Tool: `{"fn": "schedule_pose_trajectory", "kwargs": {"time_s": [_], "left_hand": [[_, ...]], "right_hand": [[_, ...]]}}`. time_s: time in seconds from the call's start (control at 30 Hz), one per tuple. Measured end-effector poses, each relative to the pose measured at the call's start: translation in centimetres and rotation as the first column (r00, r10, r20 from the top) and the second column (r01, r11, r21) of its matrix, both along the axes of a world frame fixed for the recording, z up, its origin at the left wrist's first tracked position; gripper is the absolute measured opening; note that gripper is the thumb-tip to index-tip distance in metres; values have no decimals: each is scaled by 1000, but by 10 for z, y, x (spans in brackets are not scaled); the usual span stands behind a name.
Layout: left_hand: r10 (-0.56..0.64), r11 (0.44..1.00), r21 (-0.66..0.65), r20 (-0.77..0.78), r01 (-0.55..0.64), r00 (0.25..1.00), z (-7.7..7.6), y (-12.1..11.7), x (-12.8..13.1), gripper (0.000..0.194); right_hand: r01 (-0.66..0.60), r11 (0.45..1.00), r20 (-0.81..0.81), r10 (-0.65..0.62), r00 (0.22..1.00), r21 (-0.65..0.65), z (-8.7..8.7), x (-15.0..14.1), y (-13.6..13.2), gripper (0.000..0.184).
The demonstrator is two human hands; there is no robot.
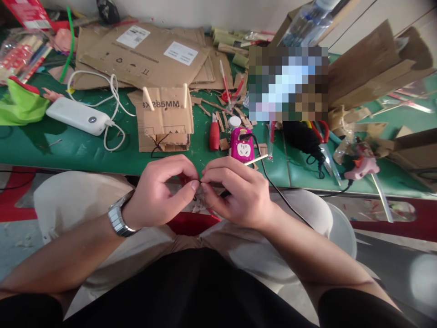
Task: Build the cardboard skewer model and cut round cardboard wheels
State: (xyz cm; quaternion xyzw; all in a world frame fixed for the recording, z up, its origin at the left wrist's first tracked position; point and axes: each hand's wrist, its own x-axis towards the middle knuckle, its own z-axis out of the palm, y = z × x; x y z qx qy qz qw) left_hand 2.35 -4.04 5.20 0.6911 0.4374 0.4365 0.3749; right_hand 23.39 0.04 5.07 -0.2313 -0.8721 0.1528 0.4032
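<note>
My left hand (167, 189), with a metal watch (118, 220) on its wrist, is closed, thumb and forefinger pinched. My right hand (237, 191) is closed in a pinch too, its fingertips meeting the left ones over my lap. Something small and dark shows between the fingertips; what it is stays hidden. Just beyond, on the green table (129, 157), stands a small cardboard construction (167, 118) with two pale sticks upright on it and a thin black cord by its base. A pale stick (257, 160) juts out behind my right hand; I cannot tell whether that hand holds it.
A red-handled knife (214, 134) and a magenta power socket (241, 145) lie past my hands. A white power bank (77, 116) with a cable is left, flattened cardboard (143, 57) behind. At right are a pink glue gun (363, 166), pliers (322, 132) and a bottle (309, 23).
</note>
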Motion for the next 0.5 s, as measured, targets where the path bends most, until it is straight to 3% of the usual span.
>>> {"fn": "schedule_pose_trajectory", "kwargs": {"time_s": [0.17,0.5], "left_hand": [[31,998,-63,19,-30,999,-2,0,0,15],[54,994,-103,67,-47,996,-1,-1,0,5]], "right_hand": [[-11,1000,5,11,1000,4,0,0,1,13],[-31,999,-14,30,999,-30,2,1,1,14]]}}
